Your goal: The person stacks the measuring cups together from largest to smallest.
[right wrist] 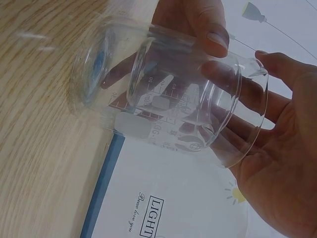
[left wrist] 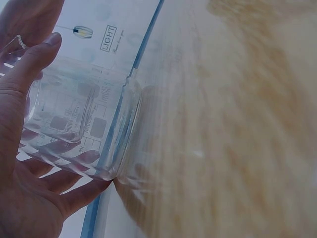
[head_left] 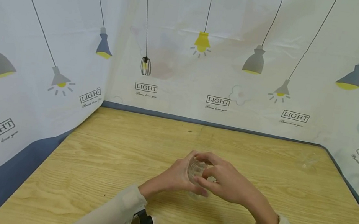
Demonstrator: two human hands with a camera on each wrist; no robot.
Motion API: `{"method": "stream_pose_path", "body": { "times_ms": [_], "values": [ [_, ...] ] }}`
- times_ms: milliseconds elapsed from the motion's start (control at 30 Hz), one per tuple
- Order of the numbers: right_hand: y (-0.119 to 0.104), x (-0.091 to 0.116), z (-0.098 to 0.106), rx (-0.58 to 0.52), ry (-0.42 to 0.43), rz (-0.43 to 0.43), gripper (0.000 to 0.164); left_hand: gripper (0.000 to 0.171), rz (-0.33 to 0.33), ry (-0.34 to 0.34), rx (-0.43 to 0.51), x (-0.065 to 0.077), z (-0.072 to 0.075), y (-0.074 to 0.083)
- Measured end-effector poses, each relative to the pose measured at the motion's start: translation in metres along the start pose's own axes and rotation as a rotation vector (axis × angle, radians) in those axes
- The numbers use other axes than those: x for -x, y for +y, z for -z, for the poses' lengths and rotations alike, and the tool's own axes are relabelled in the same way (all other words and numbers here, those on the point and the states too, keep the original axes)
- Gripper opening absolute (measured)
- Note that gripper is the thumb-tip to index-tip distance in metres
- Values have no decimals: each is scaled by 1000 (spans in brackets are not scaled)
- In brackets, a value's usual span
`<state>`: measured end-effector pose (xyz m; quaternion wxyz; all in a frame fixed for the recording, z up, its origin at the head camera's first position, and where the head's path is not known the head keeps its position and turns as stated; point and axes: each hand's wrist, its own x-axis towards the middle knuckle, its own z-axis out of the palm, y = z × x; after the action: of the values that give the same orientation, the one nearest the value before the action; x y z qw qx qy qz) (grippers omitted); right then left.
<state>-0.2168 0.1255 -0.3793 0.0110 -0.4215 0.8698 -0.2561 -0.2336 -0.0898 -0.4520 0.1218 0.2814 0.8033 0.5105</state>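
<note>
A large clear glass beaker [right wrist: 132, 125] with white printed markings stands on the wooden table, its base close to the surface. Inside it sits a smaller glass beaker [right wrist: 161, 103], also marked with a scale. My left hand [head_left: 175, 174] grips the large beaker round its side, thumb on one side and fingers spread along the other. From the right, my right hand [head_left: 230, 179] reaches over the mouth; its fingers dip inside the large beaker and hold the small one near the rim. Glass and fingers overlap in the head view.
The wooden table [head_left: 120, 138] is bounded by white printed sheets [head_left: 178, 73] at the back and sides, with a blue edge strip. Towards the back right stands another clear, transparent object [head_left: 308, 160]. Both wrists carry small black cameras below the sleeves.
</note>
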Motion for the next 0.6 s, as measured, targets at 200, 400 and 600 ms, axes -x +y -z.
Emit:
{"method": "stream_pose_path", "body": {
  "times_ms": [200, 400, 600],
  "values": [
    [0, 0, 0, -1, -2, 0, 31, 92, -1, -4, 1, 0, 0, 0],
    [0, 0, 0, -7, -6, -4, 32, 92, -4, -7, 18, 0, 0, 0],
    [-1, 0, 1, -4, -10, -5, 34, 91, -12, -7, 15, 1, 0, 2]
  ]
}}
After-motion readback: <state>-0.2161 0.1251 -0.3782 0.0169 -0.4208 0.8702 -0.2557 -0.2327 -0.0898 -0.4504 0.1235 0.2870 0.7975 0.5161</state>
